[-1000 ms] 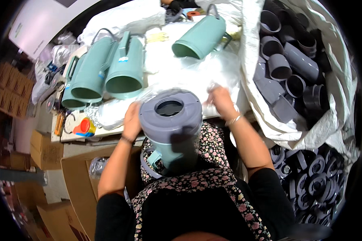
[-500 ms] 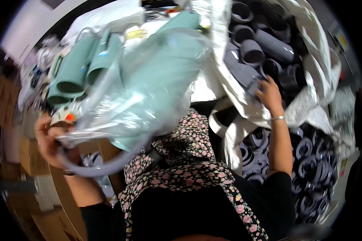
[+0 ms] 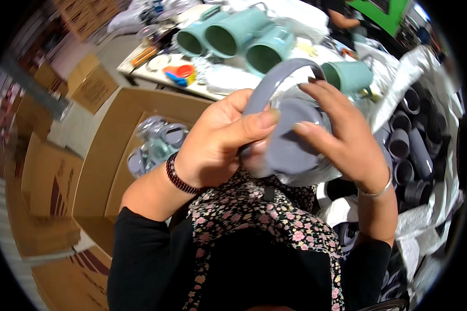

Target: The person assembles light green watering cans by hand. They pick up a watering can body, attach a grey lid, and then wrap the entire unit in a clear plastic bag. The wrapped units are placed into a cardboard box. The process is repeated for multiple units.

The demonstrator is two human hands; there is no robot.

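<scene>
Close in front of me is a grey round lid (image 3: 293,142) with a thick grey loop handle (image 3: 277,83), its edge partly wrapped in clear plastic. My left hand (image 3: 220,137) is closed on the loop's near side, thumb on top. From the other side my right hand (image 3: 347,129) curves around the lid, thumb on its face and fingers along the far rim. Whatever lies under the lid is mostly hidden. Beyond my hands, several green pitchers (image 3: 233,33) lie on their sides on a white table (image 3: 213,90), open ends toward me.
To the left, an open cardboard box (image 3: 96,160) holds bagged grey and green pieces. On the right, a white woven sack (image 3: 446,186) holds grey cylinders (image 3: 399,142). Flattened and folded cartons (image 3: 52,171) lie farther left. A person's arm (image 3: 342,20) shows beyond the table.
My right hand has left the sack of grey cylinders and come to the lid. My left hand moved inward and right; the bagged green pitcher now shows its grey end. My view turned left.
</scene>
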